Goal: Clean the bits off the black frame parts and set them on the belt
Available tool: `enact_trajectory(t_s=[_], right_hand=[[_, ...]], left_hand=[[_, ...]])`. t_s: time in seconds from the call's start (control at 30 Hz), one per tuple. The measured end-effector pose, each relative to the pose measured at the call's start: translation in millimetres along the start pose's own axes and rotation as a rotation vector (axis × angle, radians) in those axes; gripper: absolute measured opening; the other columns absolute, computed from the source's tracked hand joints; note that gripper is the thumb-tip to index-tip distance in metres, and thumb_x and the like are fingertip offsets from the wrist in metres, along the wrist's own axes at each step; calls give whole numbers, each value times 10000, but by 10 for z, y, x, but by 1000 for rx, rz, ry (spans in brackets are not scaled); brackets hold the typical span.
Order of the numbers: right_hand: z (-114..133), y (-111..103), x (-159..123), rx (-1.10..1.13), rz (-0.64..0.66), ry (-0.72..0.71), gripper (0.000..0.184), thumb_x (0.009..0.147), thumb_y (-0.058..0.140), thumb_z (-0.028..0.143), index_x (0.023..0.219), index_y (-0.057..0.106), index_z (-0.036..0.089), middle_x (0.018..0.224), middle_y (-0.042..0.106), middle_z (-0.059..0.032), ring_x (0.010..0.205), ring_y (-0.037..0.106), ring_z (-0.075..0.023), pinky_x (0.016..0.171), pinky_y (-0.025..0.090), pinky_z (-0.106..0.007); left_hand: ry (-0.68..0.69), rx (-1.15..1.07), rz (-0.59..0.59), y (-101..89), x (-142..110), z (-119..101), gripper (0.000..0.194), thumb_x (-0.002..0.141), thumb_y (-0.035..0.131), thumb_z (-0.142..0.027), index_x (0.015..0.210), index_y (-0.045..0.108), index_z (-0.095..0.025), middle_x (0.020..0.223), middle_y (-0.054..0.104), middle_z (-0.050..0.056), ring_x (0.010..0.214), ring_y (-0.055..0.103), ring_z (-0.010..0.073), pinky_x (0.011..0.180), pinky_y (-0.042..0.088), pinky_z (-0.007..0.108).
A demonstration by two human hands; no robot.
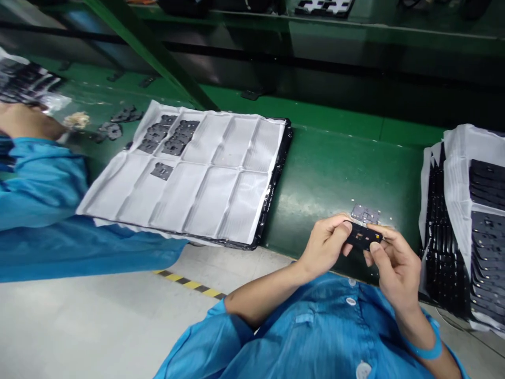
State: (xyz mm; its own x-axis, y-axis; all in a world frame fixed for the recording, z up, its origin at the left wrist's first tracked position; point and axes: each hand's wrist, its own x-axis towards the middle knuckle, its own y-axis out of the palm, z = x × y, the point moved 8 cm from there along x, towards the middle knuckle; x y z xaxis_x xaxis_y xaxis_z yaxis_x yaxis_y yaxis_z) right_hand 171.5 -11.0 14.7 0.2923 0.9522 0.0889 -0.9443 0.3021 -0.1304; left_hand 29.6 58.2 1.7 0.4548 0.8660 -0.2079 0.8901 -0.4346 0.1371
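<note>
Between my two hands is a small black plastic plate with cut-outs and a yellow patch near its right end. My left hand grips its left end, thumb on top. My right hand pinches the right end, its thumb on the near edge. Just beyond my fingers, another thin dark plate with holes lies on the green bench, with tiny light bits around it. To the left, a tray lined with white sheet carries several dark plates in its far-left pockets.
At right stand stacked black trays with white liners and rows of black parts. A co-worker's blue sleeve reaches in at left, near loose dark parts and a beige pile. A green post slants behind the tray.
</note>
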Motion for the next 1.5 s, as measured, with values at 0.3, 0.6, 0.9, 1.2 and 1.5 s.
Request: enact_trajectory(t_s=[0.3,0.6,0.9,1.2,1.5], right_hand=[[-68,-78,21,-16,-115,38,206,1047,683,352,1016,803,188,718,641,10,465,512,-96,434,411,-224],[-85,-92,31,11,-107,61,231,1025,693,369,915,770,182,761,650,-6,535,489,-101,457,363,-218],[-256,-42,-21,270,99,285,246,1039,737,399,1158,818,199,656,592,31,500,510,-98,502,422,-220],[-280,-116,-47,179,3,291,262,1035,738,437,1038,825,190,624,585,23,485,469,-99,471,385,-214],[-236,-202,-49,-5,-89,254,270,1026,689,428,933,767,187,844,730,-52,610,603,-145,481,447,-214]], left_hand=[[90,-4,49,91,-87,3,489,1110,471,-571,819,538,-184,653,536,-46,475,469,60,512,376,206],[303,126,54,85,-147,-133,448,1152,454,-439,852,625,-154,729,569,-18,538,543,64,630,461,233],[-50,-69,117,98,-155,155,505,1084,494,-648,925,578,-177,527,560,-54,406,489,81,478,374,202],[-145,-154,174,171,-174,142,461,1048,547,-618,919,567,-175,579,582,-44,435,554,85,452,389,183],[-182,-195,257,241,-200,155,350,1037,554,-514,952,568,-175,547,601,-31,425,535,80,455,400,170]])
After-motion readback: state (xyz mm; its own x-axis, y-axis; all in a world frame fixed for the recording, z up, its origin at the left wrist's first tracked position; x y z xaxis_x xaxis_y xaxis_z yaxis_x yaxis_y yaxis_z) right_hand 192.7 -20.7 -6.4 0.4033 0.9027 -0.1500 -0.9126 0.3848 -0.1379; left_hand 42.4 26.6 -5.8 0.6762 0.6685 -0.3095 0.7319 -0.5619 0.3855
